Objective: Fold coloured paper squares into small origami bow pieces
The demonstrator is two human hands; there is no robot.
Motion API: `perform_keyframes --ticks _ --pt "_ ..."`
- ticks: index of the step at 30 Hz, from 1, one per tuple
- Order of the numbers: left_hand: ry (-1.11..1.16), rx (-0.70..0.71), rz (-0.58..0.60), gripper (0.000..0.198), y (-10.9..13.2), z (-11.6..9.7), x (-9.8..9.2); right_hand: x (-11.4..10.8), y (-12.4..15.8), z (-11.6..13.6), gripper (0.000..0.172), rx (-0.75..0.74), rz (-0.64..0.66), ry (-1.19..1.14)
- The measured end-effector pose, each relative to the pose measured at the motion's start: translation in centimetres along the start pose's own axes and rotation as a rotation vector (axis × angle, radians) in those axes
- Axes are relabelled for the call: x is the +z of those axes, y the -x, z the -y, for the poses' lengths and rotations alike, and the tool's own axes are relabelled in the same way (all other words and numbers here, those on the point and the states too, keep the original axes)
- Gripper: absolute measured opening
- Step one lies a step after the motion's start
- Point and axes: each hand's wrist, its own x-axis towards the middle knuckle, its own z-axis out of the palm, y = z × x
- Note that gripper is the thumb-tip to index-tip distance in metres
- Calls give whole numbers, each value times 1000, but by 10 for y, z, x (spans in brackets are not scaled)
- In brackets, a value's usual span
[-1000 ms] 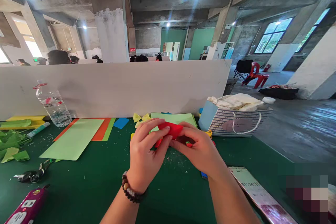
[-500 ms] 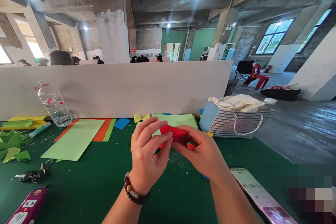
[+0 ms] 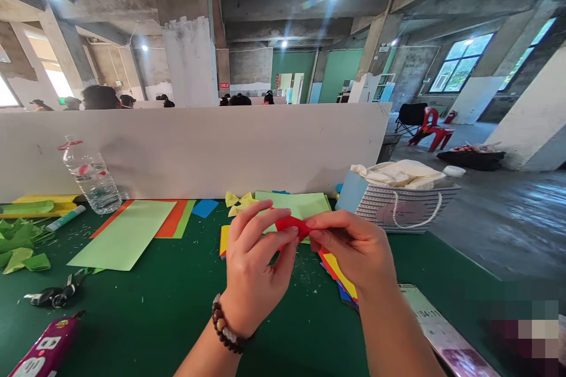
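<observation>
A small piece of red paper (image 3: pixel 290 224), seemingly folded, is held above the green table between both hands. My left hand (image 3: pixel 260 268), with a beaded bracelet (image 3: pixel 225 325) at its wrist, pinches the paper's left part between thumb and fingers. From the other side, my right hand (image 3: pixel 354 247) grips the right end with thumb and forefinger. Fingers cover part of the paper. Below the right hand lies a stack of coloured paper (image 3: pixel 338 277), partly hidden by it. Behind the left hand are yellow paper pieces (image 3: pixel 236 203) and a light green sheet (image 3: pixel 305 203).
At the left stand a water bottle (image 3: pixel 92 177), a glue stick (image 3: pixel 66 219), green paper pieces (image 3: pixel 22 241), keys (image 3: pixel 57 294) and a purple case (image 3: pixel 48 344). A paper bag (image 3: pixel 402 206) and a phone (image 3: pixel 446 330) are on the right. A white partition (image 3: pixel 221 147) edges the table's back.
My right hand has shifted right, pinching the red paper at its end. The coloured stack beneath and more yellow pieces behind show now.
</observation>
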Motion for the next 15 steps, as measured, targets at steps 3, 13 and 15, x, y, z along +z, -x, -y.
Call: perform_keyframes --ticks 3,13,15 --pt "41 -31 23 21 -1 -1 -2 -2 -1 -3 2 10 -16 -48" --pt "628 -420 236 32 -8 17 -20 -5 -9 -23 30 318 -6 -558" --pt "670 -433 251 22 -8 17 -19 0 -8 -24 31 378 25 -589"
